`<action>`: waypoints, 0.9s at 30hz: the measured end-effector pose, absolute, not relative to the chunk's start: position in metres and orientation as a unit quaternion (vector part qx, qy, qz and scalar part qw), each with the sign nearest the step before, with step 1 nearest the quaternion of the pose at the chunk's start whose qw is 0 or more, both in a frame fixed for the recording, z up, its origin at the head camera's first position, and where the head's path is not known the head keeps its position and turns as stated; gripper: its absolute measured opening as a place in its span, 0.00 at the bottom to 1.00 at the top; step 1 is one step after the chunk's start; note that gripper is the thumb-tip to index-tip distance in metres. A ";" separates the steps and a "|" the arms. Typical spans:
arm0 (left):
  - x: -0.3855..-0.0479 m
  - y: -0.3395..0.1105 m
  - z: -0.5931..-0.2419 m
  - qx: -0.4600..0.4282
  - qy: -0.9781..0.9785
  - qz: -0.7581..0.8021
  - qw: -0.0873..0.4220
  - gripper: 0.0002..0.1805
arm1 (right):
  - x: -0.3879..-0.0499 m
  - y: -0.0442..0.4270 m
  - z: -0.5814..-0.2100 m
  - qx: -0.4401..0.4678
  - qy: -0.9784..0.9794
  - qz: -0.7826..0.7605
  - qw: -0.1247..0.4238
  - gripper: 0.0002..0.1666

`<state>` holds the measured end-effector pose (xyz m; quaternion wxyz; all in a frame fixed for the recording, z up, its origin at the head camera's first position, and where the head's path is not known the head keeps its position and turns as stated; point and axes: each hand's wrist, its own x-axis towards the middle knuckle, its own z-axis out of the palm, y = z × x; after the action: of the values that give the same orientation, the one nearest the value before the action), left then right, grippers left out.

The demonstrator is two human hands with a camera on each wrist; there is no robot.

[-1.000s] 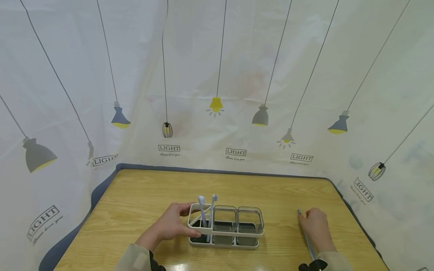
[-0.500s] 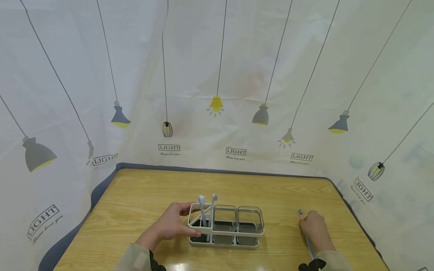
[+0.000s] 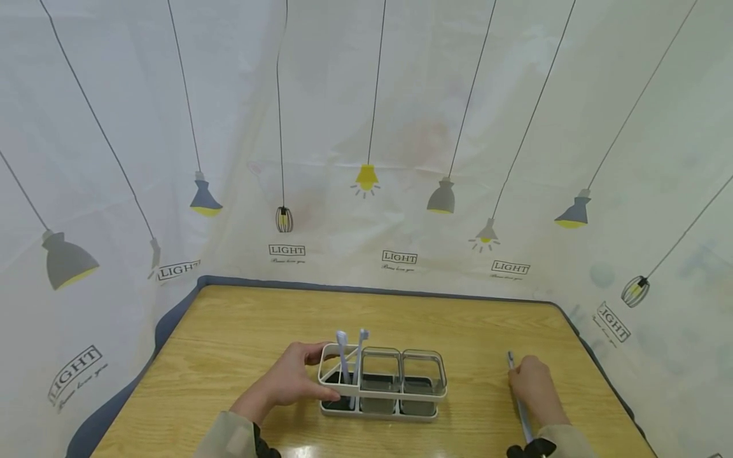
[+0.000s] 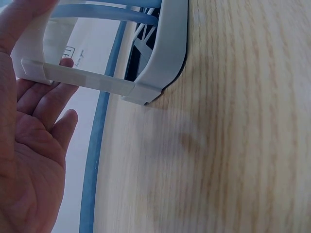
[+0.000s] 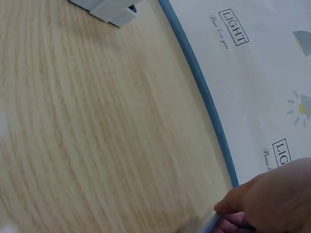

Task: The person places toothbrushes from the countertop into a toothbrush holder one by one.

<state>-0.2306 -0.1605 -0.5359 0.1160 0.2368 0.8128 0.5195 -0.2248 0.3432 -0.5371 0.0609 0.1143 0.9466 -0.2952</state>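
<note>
A white toothbrush holder [image 3: 401, 395] with a dark base stands on the table in the head view. My left hand [image 3: 286, 376] grips its left end between thumb and fingers; in the left wrist view the holder's white end frame [image 4: 167, 48] lies beside the palm [image 4: 34, 170]. Two pale toothbrushes [image 3: 343, 359] stand in the left compartments, heads up. Two clear cups [image 3: 380, 361] fill the other slots. To the right, my right hand [image 3: 534, 385] pinches another pale toothbrush [image 3: 523, 421], its head pointing away from me. The right wrist view shows only a bit of that toothbrush [image 5: 210, 224].
The wooden table [image 3: 258, 318] has a dark blue border at its back and sides. A white sheet [image 3: 321, 127] printed with hanging lamps rises behind and on both sides. Table surface lies between the holder and my right hand.
My right hand has shifted slightly to the right with the toothbrush, whose head shows a little more clear of the fingers. My left hand and the holder have stayed in place.
</note>
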 end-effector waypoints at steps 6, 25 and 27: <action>-0.231 -0.160 -0.537 0.235 0.818 0.513 0.110 0.47 | -0.222 0.342 -0.525 0.083 0.949 -0.304 0.014 0.26; -0.231 -0.160 -0.537 0.239 0.818 0.512 0.105 0.46 | -0.222 0.288 -0.455 0.038 0.932 -0.324 -0.157 0.15; -0.231 -0.159 -0.536 0.238 0.818 0.513 0.107 0.46 | -0.221 0.280 -0.446 0.036 0.928 -0.328 -0.173 0.15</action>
<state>-0.2314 -0.1591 -0.5359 0.1071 0.2383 0.8180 0.5125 -0.2207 0.2799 -0.4462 -0.1732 0.0356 0.9278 -0.3284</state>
